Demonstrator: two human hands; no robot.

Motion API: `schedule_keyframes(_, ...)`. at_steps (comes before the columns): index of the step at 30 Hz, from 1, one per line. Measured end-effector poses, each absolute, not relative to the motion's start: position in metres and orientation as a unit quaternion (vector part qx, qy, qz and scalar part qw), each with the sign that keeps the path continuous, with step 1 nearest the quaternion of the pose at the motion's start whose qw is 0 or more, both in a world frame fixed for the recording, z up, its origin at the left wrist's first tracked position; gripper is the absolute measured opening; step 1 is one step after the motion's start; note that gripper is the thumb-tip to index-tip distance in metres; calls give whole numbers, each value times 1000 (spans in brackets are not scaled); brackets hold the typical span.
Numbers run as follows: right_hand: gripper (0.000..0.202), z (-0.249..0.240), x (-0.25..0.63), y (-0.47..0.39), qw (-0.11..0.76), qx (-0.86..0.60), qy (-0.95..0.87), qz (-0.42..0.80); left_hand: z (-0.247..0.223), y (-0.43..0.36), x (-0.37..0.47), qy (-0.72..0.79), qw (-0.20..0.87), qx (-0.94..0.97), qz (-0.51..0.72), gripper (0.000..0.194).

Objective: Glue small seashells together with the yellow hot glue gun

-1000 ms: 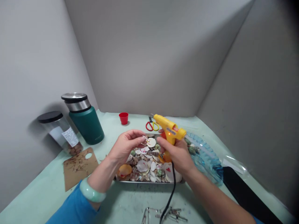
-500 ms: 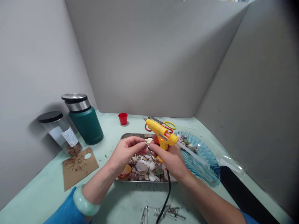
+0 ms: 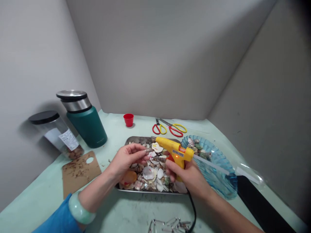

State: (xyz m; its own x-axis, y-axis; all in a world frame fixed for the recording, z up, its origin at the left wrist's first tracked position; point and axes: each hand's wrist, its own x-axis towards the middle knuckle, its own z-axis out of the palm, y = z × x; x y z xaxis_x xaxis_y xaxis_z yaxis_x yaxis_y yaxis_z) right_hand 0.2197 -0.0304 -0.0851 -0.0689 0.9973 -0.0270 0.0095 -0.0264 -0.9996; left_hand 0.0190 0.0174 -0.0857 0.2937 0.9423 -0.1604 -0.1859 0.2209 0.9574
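A metal tray (image 3: 155, 192) full of assorted shells lies in front of me. Over its left part, my left hand (image 3: 128, 160) pinches something small at the fingertips, too small to name. Over the tray's right side is my right hand (image 3: 186, 171), wrapped round the handle of a yellow glue gun (image 3: 178, 152). The gun's nozzle points left, its orange light glows, and a clear glue stick (image 3: 211, 164) sticks out of its back. A thin dark piece, too small to name, shows by the right fingertips.
Behind the tray are a red cup (image 3: 128, 120) and two pairs of scissors (image 3: 175, 130). A blue dish (image 3: 218, 176) with shells is at right, metal clips (image 3: 167, 225) in front. Cardboard (image 3: 81, 173), a green bottle (image 3: 87, 124) and a jar (image 3: 62, 139) are at left.
My hands have moved apart. The glue gun has shifted right and down with my right hand, uncovering the scissors and more of the tray. The view has shifted slightly.
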Motion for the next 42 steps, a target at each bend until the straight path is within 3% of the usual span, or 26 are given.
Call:
schedule_keyframes(5, 35, -96, 222, -29, 410, -457, -502, 609, -88, 22, 13, 428, 658, 417, 459, 23)
schedule_keyframes(13, 35, -106, 227, -32, 334, -487, -560, 581, -90, 27, 10, 426, 683, 385, 451, 23)
schedule_keyframes(42, 38, -106, 225, -33, 327, -509, -566, 560, -92, 25, 16, 466, 617, 442, 455, 15)
